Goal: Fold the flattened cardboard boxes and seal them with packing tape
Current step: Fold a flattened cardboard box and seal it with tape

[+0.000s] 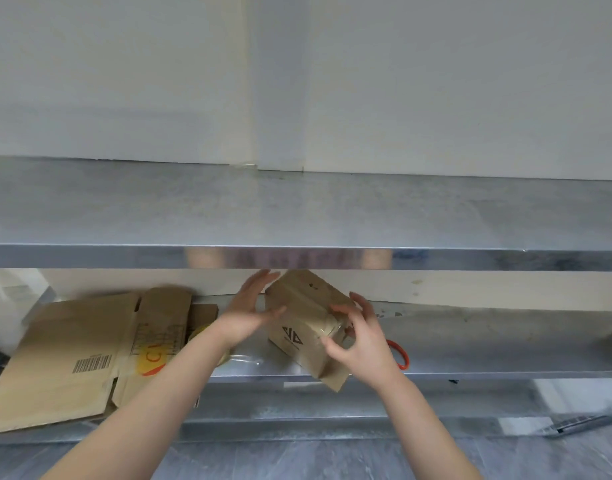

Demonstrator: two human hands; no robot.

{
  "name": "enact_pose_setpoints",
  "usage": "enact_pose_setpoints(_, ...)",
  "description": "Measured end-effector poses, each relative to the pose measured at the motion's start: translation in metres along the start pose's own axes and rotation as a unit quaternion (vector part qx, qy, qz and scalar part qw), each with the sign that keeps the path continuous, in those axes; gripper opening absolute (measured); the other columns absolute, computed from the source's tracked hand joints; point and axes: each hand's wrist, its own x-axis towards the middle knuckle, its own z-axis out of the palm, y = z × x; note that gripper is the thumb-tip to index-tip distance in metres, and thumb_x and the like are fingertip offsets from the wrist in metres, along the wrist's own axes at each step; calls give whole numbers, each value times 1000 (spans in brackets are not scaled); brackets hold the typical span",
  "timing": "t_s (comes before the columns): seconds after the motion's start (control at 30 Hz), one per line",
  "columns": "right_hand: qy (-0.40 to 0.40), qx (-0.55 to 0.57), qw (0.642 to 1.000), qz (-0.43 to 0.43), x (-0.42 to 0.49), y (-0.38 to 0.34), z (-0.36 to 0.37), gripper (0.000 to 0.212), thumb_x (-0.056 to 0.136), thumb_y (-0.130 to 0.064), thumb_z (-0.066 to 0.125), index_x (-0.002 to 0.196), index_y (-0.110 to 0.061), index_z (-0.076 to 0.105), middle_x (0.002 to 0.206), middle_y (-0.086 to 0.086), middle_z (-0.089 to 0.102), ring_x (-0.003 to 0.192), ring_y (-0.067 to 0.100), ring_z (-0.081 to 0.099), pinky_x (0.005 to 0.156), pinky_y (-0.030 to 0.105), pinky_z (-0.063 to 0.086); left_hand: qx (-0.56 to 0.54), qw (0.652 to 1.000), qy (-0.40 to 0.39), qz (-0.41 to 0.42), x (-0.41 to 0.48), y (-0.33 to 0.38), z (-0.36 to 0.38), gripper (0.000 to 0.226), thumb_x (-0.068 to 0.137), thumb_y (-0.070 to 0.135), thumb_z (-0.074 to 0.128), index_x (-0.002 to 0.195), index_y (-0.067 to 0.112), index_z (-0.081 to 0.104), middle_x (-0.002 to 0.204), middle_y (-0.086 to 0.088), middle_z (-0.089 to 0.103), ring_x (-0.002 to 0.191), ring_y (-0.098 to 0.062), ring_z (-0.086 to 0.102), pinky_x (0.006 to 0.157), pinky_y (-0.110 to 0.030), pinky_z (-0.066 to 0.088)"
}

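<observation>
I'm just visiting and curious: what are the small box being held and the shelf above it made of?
The small box looks like matte brown cardboard, with a black logo; the glossy strip across it is probably clear tape. The shelf seems to be sheet metal, perhaps galvanised steel: dull mottled grey, with a reflective front edge.
</observation>
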Motion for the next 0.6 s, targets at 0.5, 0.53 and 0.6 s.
enact_pose_setpoints(0.5,97,14,989,113,-10,-6,20,61,89,-19,69,144,-29,44,121,-1,36,114,17,45,106,33,39,72,997,1,-10,-37,0,8,103,69,45,82,148,39,16,132,9,32,110,-6,47,93,-20,42)
enact_pose_setpoints(0.53,96,12,988,122,-7,-9,16,63,89,-19,68,146,-27,41,119,0,36,110,16,46,101,29,39,77,997,-10,-9,-34,0,5,103,68,45,83,147,39,18,137,8,28,119,-11,43,101,-25,40)
enact_pose_setpoints(0.6,101,52,982,151,-4,-14,9,67,88,-17,69,147,-23,35,116,1,47,104,15,53,90,23,41,88,996,-24,-2,-29,1,0,100,66,44,85,145,37,22,144,10,18,129,-16,35,110,-30,34)
